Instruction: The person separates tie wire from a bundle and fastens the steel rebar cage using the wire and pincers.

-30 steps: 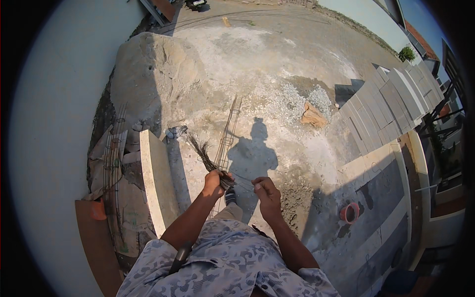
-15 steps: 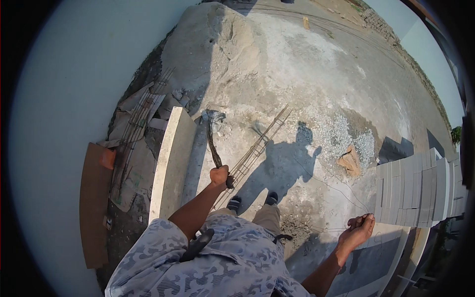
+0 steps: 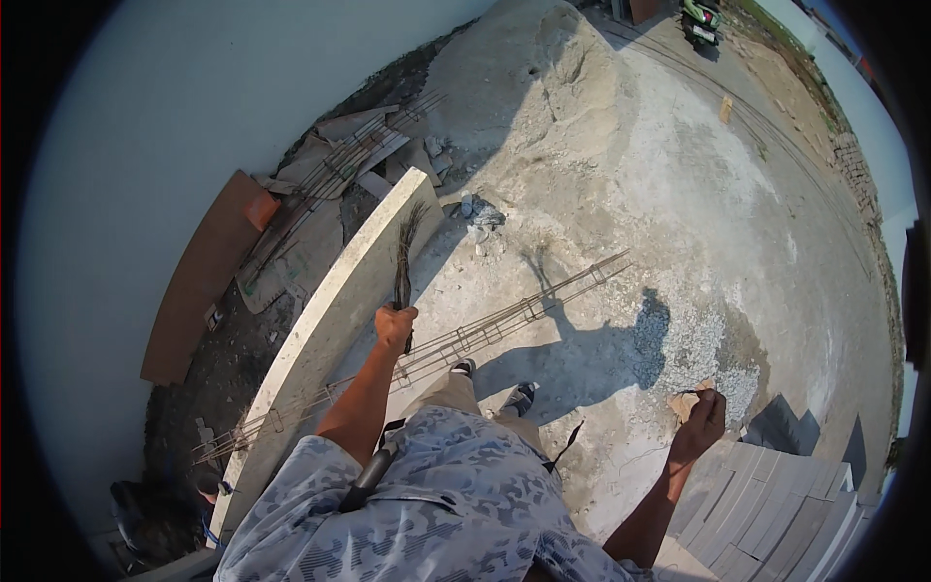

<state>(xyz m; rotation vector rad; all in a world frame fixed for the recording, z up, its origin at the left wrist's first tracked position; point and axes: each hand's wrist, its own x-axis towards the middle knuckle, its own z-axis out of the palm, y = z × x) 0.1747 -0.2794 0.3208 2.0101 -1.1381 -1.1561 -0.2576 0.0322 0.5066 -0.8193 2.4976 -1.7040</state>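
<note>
My left hand (image 3: 395, 327) is closed round a bundle of thin dark tie wires (image 3: 404, 254). The bundle stands out beyond the fist, its loose ends fanned out near the white slab-like wall edge. Held out to the right, my right hand (image 3: 700, 432) has its fingers pinched together; whatever is between them is too small to make out. Below the left hand, a long rebar cage (image 3: 524, 312) lies slantwise on the ground, running past my feet. A dark handle (image 3: 369, 479) sticks out at my waist.
A low pale wall (image 3: 335, 291) runs along my left, with scrap boards and another rebar cage (image 3: 354, 160) beyond it. Sand is heaped (image 3: 524, 82) ahead. Gravel (image 3: 713, 349) lies to the right, near stacked grey blocks (image 3: 766, 500). A motorbike (image 3: 700, 21) stands far off.
My view and body have turned to the right. The wire bundle stays in my left hand. A thin wire trailing from my right hand earlier can no longer be made out.
</note>
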